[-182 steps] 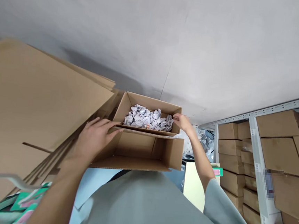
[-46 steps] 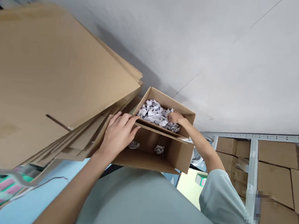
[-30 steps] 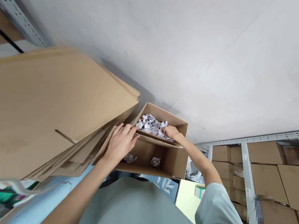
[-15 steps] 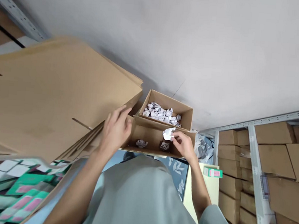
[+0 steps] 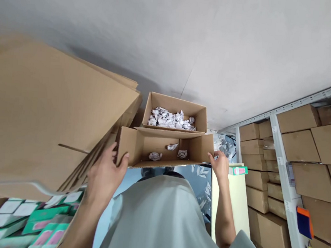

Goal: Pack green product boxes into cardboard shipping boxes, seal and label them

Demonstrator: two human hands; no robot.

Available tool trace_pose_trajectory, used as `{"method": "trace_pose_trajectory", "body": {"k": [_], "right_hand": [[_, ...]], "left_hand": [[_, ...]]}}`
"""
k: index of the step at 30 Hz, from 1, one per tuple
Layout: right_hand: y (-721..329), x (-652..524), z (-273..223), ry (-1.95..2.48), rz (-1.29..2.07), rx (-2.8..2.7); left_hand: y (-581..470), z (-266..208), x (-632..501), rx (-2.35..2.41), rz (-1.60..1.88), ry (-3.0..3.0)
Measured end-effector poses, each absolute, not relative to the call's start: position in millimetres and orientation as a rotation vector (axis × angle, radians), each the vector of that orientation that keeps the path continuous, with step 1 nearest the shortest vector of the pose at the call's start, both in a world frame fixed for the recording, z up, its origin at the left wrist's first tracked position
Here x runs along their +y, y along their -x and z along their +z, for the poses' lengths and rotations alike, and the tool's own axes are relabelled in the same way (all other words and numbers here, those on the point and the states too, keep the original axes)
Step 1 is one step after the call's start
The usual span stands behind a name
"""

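In front of my body stands an open cardboard box [image 5: 158, 162] with three crumpled paper balls lying inside; one paper ball [image 5: 172, 146] rests near the middle. My left hand [image 5: 106, 171] grips the box's left end, thumb inside the edge and fingers on the outer side. At the opposite end, my right hand [image 5: 219, 163] pinches the edge of the right side. Just behind is a second cardboard box [image 5: 184, 102], holding a heap of crumpled paper [image 5: 170, 119].
Large flattened cardboard sheets [image 5: 47, 117] lean on the left, above green and pink product boxes [image 5: 43, 225]. A metal shelf rack [image 5: 281, 161] with stacked cartons stands at right. One green-pink box [image 5: 240, 170] lies on a pale yellow surface [image 5: 235, 199].
My right hand has let go of a crumpled paper, which now lies in the nearer box. Both hands have moved to that box's ends and taken hold.
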State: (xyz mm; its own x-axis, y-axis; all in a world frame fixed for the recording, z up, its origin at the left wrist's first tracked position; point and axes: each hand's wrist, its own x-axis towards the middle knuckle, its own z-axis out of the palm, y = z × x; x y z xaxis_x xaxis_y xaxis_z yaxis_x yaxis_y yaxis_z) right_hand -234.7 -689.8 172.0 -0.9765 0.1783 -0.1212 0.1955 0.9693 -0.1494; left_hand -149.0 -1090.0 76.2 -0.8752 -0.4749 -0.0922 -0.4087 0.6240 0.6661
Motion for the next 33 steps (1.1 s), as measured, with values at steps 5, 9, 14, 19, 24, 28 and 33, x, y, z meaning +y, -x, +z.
{"method": "trace_pose_trajectory", "body": {"k": [5, 9, 14, 19, 24, 28, 33], "right_hand": [[213, -699, 180, -0.329, -0.237, 2.959], [177, -691, 210, -0.506, -0.269, 3.007], [103, -664, 250, -0.899, -0.250, 3.010], [21, -619, 265, -1.265, -0.214, 2.989], [-71, -555, 269, -1.640, -0.232, 2.969], [-143, -501, 266, -1.887, -0.311, 2.924], [-214, -442, 253, -2.174, -0.273, 2.818]], "left_hand": [[143, 89, -1095, -2.794, -1.031, -0.718], [145, 125, -1086, -2.797, -1.000, -0.588], [180, 156, -1043, -2.936, -1.132, -0.289], [201, 168, -951, -2.953, -1.205, 0.228], [181, 182, -834, -2.794, -1.293, 0.720], [161, 181, -730, -2.748, -1.364, 0.994], [132, 178, -603, -2.760, -1.392, 1.273]]}}
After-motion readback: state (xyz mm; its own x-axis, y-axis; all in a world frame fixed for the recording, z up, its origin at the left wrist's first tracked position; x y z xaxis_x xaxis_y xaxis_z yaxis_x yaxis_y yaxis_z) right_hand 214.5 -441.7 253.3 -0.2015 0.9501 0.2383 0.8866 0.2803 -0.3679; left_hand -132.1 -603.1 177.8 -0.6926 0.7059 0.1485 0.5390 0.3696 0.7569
